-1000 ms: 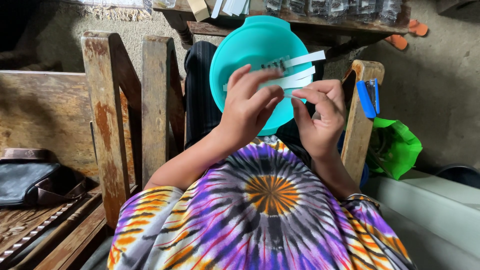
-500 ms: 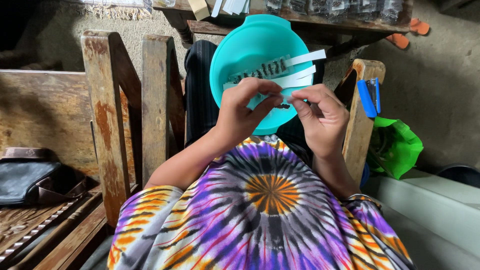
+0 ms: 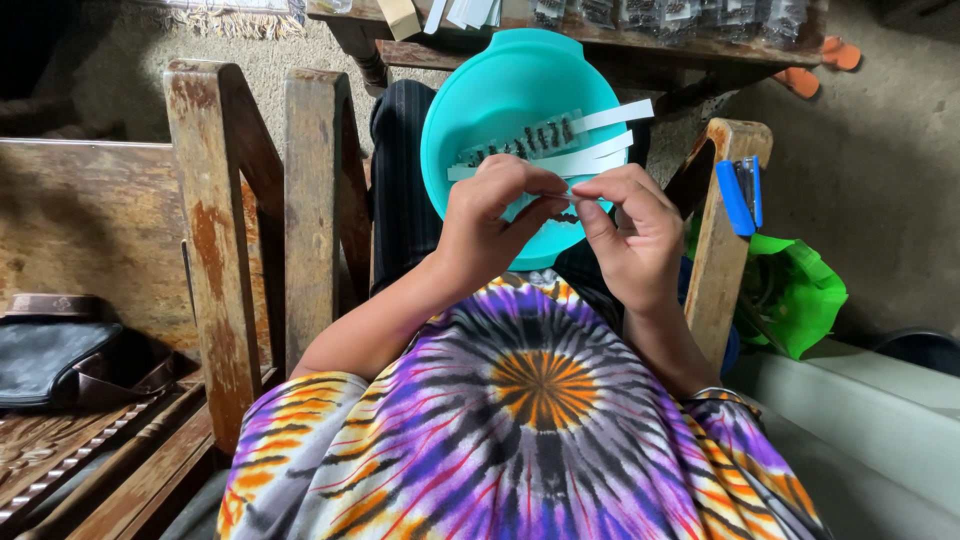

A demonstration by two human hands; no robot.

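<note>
Where fingertips meet, left hand (image 3: 492, 222) and right hand (image 3: 632, 232), grips pinched on small dark piece (image 3: 568, 212).

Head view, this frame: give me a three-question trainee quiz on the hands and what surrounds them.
1. True or false: the left hand and right hand meet, fingertips pinched together, over the teal bowl.
2. What lies across the bowl? A) white paper strips B) a spoon C) a cloth
3. What blue tool rests on the wooden armrest?

Key: 1 true; 2 A; 3 a blue stapler.
</note>
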